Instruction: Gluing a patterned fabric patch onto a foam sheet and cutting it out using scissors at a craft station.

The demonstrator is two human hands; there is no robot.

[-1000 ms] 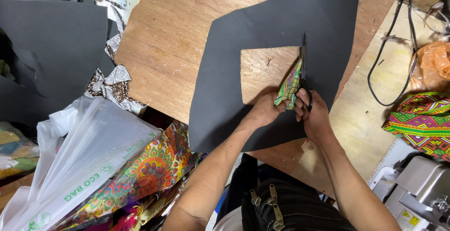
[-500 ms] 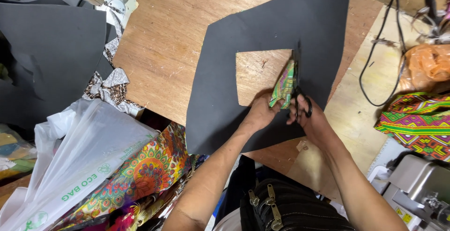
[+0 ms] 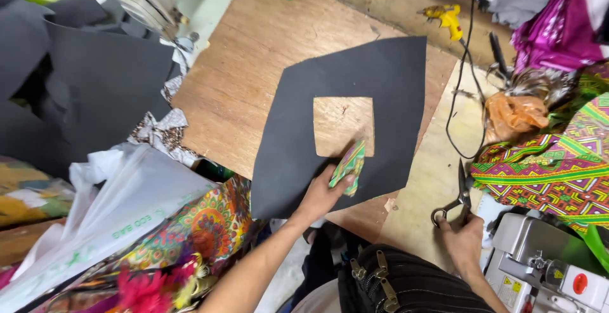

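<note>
On the tabletop (image 3: pixel 254 78), left hand (image 3: pixel 320 193) pinches a green patterned fabric piece (image 3: pixel 349 166) at the square cutout's 6 o'clock edge in the black sheet (image 3: pixel 355 91), long axis running 1 to 7 o'clock. Right hand (image 3: pixel 462 240), at 4 o'clock and well apart, grips scissors (image 3: pixel 458 197) by the handles, blades pointing 12 o'clock.

A sewing workshop is shown: a plywood table (image 3: pixel 254 78) is crowded with black sheet (image 3: pixel 355 78), printed fabrics (image 3: pixel 552 167), scissors (image 3: pixel 458 195), a glue gun (image 3: pixel 446 18) and sewing machines (image 3: pixel 545 265).
</note>
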